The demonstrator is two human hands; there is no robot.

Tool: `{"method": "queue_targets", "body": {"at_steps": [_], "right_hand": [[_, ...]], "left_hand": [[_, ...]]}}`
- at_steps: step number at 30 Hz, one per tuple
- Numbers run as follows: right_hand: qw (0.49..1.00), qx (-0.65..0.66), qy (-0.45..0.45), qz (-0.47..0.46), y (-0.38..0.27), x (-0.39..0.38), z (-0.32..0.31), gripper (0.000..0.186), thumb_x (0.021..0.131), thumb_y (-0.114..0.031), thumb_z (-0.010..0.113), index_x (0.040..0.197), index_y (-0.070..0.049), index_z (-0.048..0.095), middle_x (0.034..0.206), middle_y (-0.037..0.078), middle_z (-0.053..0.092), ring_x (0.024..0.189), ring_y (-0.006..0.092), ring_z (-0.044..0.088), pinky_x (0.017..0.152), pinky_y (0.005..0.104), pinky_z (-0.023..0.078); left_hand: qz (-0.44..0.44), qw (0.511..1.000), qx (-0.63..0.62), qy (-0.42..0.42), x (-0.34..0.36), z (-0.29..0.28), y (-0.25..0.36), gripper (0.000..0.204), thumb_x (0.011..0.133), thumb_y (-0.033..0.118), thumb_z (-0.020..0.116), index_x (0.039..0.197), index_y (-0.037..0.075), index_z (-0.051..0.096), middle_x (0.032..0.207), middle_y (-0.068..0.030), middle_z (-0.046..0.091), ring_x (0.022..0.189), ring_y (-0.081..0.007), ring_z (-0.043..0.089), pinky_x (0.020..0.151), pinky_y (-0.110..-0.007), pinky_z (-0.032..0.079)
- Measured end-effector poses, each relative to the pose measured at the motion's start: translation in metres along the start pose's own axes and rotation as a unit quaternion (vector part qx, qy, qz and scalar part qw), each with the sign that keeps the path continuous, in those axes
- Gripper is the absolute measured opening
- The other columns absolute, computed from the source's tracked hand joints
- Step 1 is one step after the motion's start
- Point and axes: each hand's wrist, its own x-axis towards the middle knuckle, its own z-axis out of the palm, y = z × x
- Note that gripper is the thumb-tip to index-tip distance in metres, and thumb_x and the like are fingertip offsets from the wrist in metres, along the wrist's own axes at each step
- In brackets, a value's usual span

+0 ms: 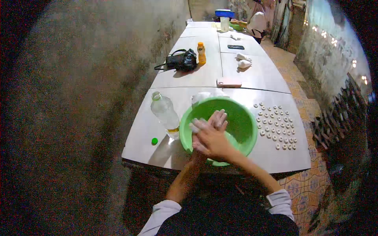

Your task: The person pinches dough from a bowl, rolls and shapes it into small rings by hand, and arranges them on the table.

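My two hands meet crosswise over a green plastic basin (248, 114) at the table's near edge. My right hand (214, 141) lies on top, its fingers stretched toward the far left and blurred by motion. Beneath it is my left hand (219, 119), mostly covered, with outstretched fingertips showing beyond the right hand. Whitish residue coats the fingers of both. Whether anything is between the palms is hidden. To the right of the basin, several small white rings (274, 122) with holes in their middles lie in rough rows.
Left of the basin stands a clear plastic bottle (162, 112), uncapped, near a green cap (154, 141). Farther off are a pink phone (229, 82), black bag (181, 61), orange bottle (201, 54), white lumps (244, 61) and dark phone (236, 47). Another person (256, 23) works at the far end.
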Motion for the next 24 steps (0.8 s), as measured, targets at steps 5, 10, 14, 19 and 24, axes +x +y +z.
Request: {"method": "queue_targets", "body": {"at_steps": [5,10,14,19,24], "right_hand": [[0.991,0.061,-0.111,0.048,0.028,0.026,-0.009,0.055,0.085,-0.051,0.042,0.127,-0.016,0.047,0.122,0.01,0.054,0.115,0.0273,0.047,0.103,0.0511,0.023],[0.997,0.026,0.072,0.003,-0.003,-0.009,0.015,0.044,0.087,-0.044,0.043,0.123,-0.021,0.052,0.138,0.005,0.038,0.13,0.0279,0.03,0.105,0.0589,0.004],[0.987,0.123,-0.089,0.049,0.023,0.005,-0.014,0.048,0.083,-0.05,0.046,0.116,-0.016,0.057,0.134,0.008,0.043,0.124,0.0285,0.038,0.103,0.0577,0.013],[0.999,-0.006,-0.019,0.029,0.003,-0.009,-0.009,0.047,0.087,-0.04,0.046,0.126,-0.014,0.047,0.138,0.008,0.037,0.129,0.0297,0.031,0.105,0.053,0.014],[0.983,0.117,-0.075,0.117,0.028,0.0,-0.017,0.044,0.088,-0.039,0.045,0.124,-0.013,0.049,0.134,0.009,0.043,0.129,0.0292,0.032,0.102,0.0543,0.021]], "left_hand": [[-0.028,0.991,-0.128,-0.014,0.002,0.013,-0.019,0.072,0.089,0.053,0.028,0.136,-0.001,0.022,0.143,-0.0194,0.02,0.133,-0.035,0.019,0.109,-0.047,0.015],[-0.051,0.962,-0.267,-0.006,-0.007,-0.003,0.01,0.069,0.092,0.05,0.026,0.138,0.001,0.016,0.141,-0.0217,0.023,0.131,-0.0286,0.024,0.109,-0.04,0.017],[-0.13,0.944,-0.219,-0.209,-0.008,0.001,-0.04,0.072,0.091,0.052,0.026,0.139,0.002,0.01,0.146,-0.02,0.011,0.135,-0.0286,0.015,0.11,-0.045,0.011],[-0.17,0.921,-0.351,0.003,-0.013,0.006,0.028,0.069,0.09,0.052,0.029,0.138,0.003,0.019,0.142,-0.0172,0.024,0.132,-0.0279,0.025,0.108,-0.045,0.019],[-0.16,0.96,-0.187,-0.137,-0.011,0.014,-0.034,0.059,0.093,0.046,0.03,0.134,0.004,0.027,0.134,-0.0165,0.037,0.124,-0.0253,0.037,0.104,-0.042,0.03]]}}
